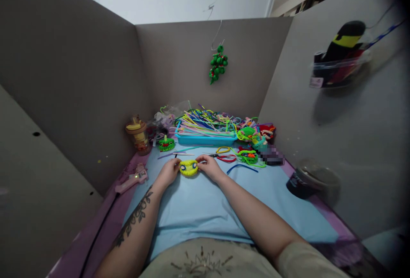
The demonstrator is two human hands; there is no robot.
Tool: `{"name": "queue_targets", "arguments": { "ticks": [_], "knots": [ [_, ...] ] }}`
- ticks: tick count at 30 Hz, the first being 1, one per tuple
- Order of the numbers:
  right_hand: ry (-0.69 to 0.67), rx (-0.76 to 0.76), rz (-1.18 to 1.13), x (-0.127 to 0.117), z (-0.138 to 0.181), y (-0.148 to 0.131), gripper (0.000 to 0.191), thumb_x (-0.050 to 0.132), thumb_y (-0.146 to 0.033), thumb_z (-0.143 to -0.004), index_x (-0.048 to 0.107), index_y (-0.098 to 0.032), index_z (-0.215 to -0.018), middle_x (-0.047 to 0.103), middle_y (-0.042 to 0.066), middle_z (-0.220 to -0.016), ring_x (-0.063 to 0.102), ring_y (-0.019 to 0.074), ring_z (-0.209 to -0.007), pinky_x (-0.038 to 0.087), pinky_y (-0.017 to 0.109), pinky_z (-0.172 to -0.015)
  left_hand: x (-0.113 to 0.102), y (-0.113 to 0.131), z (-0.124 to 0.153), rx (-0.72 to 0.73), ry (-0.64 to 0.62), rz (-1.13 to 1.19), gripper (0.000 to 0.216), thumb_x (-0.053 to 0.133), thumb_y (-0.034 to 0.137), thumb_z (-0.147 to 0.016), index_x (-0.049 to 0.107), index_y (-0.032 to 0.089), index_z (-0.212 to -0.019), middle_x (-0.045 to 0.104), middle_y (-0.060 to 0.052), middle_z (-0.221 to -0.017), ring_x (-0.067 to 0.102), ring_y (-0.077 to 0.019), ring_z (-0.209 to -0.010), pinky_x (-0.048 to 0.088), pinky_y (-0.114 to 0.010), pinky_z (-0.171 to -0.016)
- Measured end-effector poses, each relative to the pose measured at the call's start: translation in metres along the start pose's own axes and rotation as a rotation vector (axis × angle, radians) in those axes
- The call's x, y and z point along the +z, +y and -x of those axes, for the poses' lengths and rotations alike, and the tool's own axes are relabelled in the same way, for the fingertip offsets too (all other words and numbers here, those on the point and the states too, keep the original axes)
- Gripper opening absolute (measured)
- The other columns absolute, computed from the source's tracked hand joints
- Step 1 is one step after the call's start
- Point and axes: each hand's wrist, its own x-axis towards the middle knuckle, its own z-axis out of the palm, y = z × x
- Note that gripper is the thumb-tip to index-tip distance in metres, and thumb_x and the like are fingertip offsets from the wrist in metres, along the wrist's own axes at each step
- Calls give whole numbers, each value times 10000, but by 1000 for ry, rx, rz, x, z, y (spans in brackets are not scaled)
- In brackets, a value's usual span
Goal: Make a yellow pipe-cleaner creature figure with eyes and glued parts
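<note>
A small yellow pipe-cleaner piece with two blue-and-white eye-like spots is held just above the blue sheet. My left hand pinches its left end, and my right hand pinches the right end. Beyond my right hand lie red-handled pliers and a yellow loop. A dark blue pipe cleaner curves to the right of that hand. Behind my left hand is a green fuzzy figure with eyes and a red mouth.
At the back stands a blue tray heaped with pipe cleaners. More fuzzy figures crowd its right side. A drink cup and a pink glue gun are at left, a dark tub at right. Grey panels surround the table.
</note>
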Motion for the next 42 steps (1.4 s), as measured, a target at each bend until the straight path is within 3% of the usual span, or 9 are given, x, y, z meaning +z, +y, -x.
{"name": "queue_targets", "arguments": {
  "ticks": [5, 10, 16, 22, 32, 42],
  "knots": [
    [14, 13, 11, -1, -3, 5, 200, 629, -181, -584, 598, -161, -780, 597, -13, -747, 529, 85, -513, 450, 231, -519, -3, 4, 3, -25, -42, 100, 163, 494, 175, -728, 598, 172, -853, 651, -40, -782, 582, -175, -711, 420, -258, -663],
    [-10, 54, -153, -4, -7, 8, 281, 706, -210, -541, 621, -152, -802, 627, 4, -730, 557, 111, -587, 457, 243, -569, -4, 7, 2, -39, -30, 259, 168, 530, 279, -735, 603, 169, -840, 648, -41, -812, 586, -170, -728, 442, -260, -669],
    [-31, 66, -362, -6, -3, -2, 343, 773, -297, -522, 618, -161, -796, 641, 10, -738, 579, 124, -631, 453, 239, -584, -11, 21, 5, -208, -78, 732, 363, 622, 397, -700, 586, 136, -951, 632, -71, -921, 588, -146, -715, 470, -242, -628],
    [-22, -33, -381, -3, 4, -11, 314, 753, -341, -569, 602, -168, -783, 604, -9, -687, 532, 95, -556, 415, 210, -514, -19, 31, 8, -338, -122, 1117, 339, 720, 269, -643, 616, 130, -935, 636, -74, -933, 604, -131, -744, 469, -207, -640],
    [33, -166, -274, 1, 10, -17, 252, 722, -328, -598, 585, -181, -751, 563, -25, -640, 500, 91, -535, 424, 213, -513, -19, 35, 10, -384, -200, 1271, 381, 682, 174, -676, 615, 148, -1050, 639, -104, -1053, 633, -171, -849, 502, -229, -695],
    [72, -166, -319, -3, 2, -6, 230, 739, -289, -581, 658, -183, -769, 657, 18, -773, 599, 158, -735, 486, 313, -731, -13, 27, 12, -304, -180, 1313, 451, 714, 140, -640, 578, 154, -1070, 640, -97, -1046, 622, -177, -895, 483, -254, -782]
  ]
}}
